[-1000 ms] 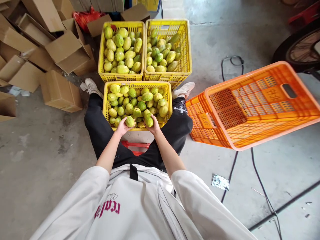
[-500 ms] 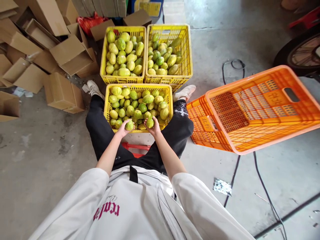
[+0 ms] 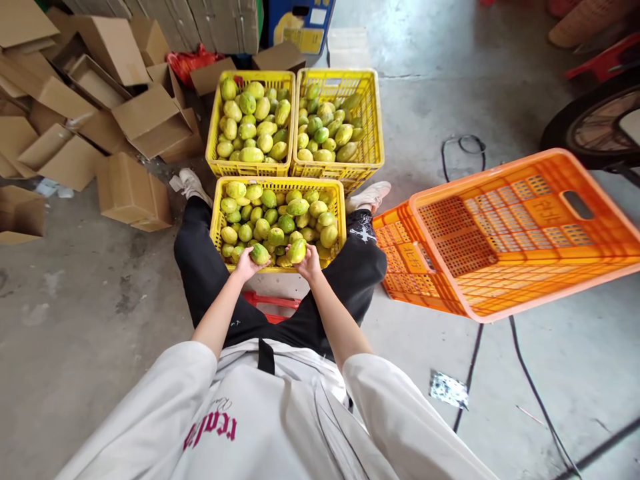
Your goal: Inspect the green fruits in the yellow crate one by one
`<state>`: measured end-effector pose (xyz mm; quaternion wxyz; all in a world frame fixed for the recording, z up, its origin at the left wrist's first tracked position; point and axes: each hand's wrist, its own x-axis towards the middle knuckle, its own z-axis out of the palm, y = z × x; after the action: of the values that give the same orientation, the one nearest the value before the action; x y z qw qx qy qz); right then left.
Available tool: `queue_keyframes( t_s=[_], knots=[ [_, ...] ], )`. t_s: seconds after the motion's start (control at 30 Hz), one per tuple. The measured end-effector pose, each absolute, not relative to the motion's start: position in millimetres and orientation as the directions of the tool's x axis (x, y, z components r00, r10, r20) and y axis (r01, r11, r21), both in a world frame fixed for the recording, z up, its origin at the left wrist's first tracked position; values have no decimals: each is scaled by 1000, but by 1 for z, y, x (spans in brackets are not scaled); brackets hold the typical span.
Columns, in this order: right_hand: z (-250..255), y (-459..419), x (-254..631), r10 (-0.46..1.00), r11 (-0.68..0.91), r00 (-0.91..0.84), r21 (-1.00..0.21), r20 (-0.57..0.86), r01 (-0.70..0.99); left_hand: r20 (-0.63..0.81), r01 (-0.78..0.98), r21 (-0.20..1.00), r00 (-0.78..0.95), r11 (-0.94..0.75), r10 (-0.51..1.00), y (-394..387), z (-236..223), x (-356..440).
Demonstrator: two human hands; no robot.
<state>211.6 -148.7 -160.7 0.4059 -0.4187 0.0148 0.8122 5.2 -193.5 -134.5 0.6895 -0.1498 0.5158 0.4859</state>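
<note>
My left hand (image 3: pixel 247 266) is closed round the left side of a green-yellow papaya (image 3: pixel 259 254). In my right hand (image 3: pixel 309 264) is another papaya (image 3: pixel 297 251), yellower and tilted, gripped from its right side. Both fruits are held apart from each other, over the near edge of a yellow plastic crate (image 3: pixel 217 223) between my legs. Inside that crate lie several loose papayas (image 3: pixel 287 223), green to yellow, with some blemished skins. My palms and some fingers are partly hidden by the fruit.
Two more yellow crates, left (image 3: pixel 212 143) and right (image 3: pixel 379 133), hold papayas just beyond. An orange crate (image 3: pixel 530 267) lies tilted at right, near a wheel (image 3: pixel 595 113). Cardboard boxes (image 3: pixel 135 190) pile up at left. A black cable (image 3: pixel 530 373) runs across the floor.
The papaya in my right hand has been turned and now shows a longer, yellower side. The left papaya is also tilted differently. The whole view has shifted slightly, so the crates appear lower.
</note>
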Motion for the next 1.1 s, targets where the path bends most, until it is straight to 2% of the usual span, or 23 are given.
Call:
queue_keyframes(
  t_s=[0.23, 0.47, 0.57, 0.73, 0.87, 1.1],
  knots=[
    [-163, -149, 214, 615, -652, -264, -292, -743, -699, -817, -716, 399, 6, 573, 576, -196, -137, 8],
    [-165, -149, 212, 638, -650, -300, -288, -709, -703, -855, -813, 320, -27, 486, 518, -196, -138, 7],
    [-166, -149, 215, 661, -647, -317, -302, -680, -700, -841, -837, 315, -29, 447, 540, -197, -140, 8],
    [-165, -150, 216, 646, -619, -323, -228, -691, -752, -828, -854, 301, -13, 424, 561, -198, -139, 7],
    [-164, -151, 214, 638, -643, -351, -223, -686, -733, -838, -882, 278, -29, 381, 545, -197, -135, 6],
    [-163, -150, 212, 575, -670, -309, -219, -758, -710, -860, -843, 319, -66, 433, 506, -196, -136, 9]
  ],
)
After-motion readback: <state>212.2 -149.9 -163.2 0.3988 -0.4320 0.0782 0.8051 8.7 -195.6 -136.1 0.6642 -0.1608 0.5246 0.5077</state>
